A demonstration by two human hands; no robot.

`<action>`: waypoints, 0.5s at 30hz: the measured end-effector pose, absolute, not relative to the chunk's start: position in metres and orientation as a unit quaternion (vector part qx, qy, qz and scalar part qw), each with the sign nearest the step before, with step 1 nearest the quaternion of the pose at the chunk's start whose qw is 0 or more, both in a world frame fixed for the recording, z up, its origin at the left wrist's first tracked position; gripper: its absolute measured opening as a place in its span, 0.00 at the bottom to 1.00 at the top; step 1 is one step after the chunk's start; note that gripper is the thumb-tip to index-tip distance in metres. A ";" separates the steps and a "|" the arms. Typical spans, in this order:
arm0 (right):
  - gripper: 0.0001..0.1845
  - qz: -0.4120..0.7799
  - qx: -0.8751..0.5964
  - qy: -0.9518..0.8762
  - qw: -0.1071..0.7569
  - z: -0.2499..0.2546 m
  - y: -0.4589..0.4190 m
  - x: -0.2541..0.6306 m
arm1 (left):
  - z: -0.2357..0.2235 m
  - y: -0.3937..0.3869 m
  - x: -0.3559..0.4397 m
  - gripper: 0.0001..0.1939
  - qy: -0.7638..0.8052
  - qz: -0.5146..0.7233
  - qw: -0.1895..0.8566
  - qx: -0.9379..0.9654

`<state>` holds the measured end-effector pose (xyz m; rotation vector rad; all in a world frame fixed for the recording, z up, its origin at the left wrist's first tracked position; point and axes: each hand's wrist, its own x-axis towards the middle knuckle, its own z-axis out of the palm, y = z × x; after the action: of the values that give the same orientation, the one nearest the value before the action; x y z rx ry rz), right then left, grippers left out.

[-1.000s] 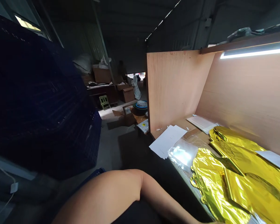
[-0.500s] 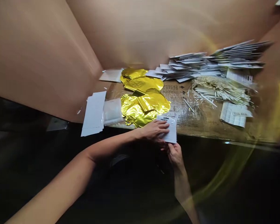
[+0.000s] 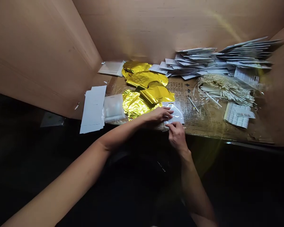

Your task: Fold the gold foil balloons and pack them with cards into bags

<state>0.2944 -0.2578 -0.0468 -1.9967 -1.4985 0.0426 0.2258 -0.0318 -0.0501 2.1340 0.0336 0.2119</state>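
Note:
A clear plastic packet with a white printed card (image 3: pixel 177 110) inside lies near the front edge of the work surface. My left hand (image 3: pixel 159 114) rests on its left side, fingers stretched out over the card. At the lower edge of the packet, the thumb and fingers of my right hand (image 3: pixel 177 135) are pinched on the plastic. Just behind my left hand lie several shiny gold foil balloons (image 3: pixel 148 80), flat and overlapping. One of their corners touches the packet.
Flat white cards (image 3: pixel 92 108) and clear plastic sleeves (image 3: pixel 114 107) lie at left. More sleeves (image 3: pixel 112 68) sit behind. Stacked packets (image 3: pixel 196 63) line the back wall. A bag of white sticks (image 3: pixel 227 90), a loose stick (image 3: pixel 193 104) and a folded sheet (image 3: pixel 236 115) lie right. Cardboard walls (image 3: pixel 144 28) enclose the surface.
Both hands and the packet have moved up and forward onto the surface. The packet now lies flatter, and my right hand pinches its lower edge. The view has shifted slightly.

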 end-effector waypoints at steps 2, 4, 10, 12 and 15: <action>0.18 0.011 -0.750 -0.613 0.247 -0.047 -0.249 0.300 | -0.052 -0.029 0.225 0.07 -0.011 0.095 0.481 0.871; 0.17 0.024 -0.732 -0.641 0.231 -0.048 -0.252 0.306 | -0.055 -0.031 0.223 0.07 -0.022 0.120 0.492 0.862; 0.15 0.026 -0.712 -0.641 0.286 -0.046 -0.263 0.314 | -0.060 -0.033 0.224 0.08 -0.013 0.096 0.472 0.876; 0.13 0.026 -0.725 -0.640 0.254 -0.043 -0.250 0.309 | -0.060 -0.031 0.225 0.08 -0.015 0.093 0.470 0.878; 0.11 0.087 -0.717 -0.630 0.286 -0.038 -0.242 0.308 | -0.059 -0.031 0.224 0.08 -0.025 0.095 0.461 0.882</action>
<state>0.3084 -0.2418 -0.0379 -1.9161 -1.6838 0.2325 0.2243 -0.0308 -0.0586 2.1704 -0.0610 0.2344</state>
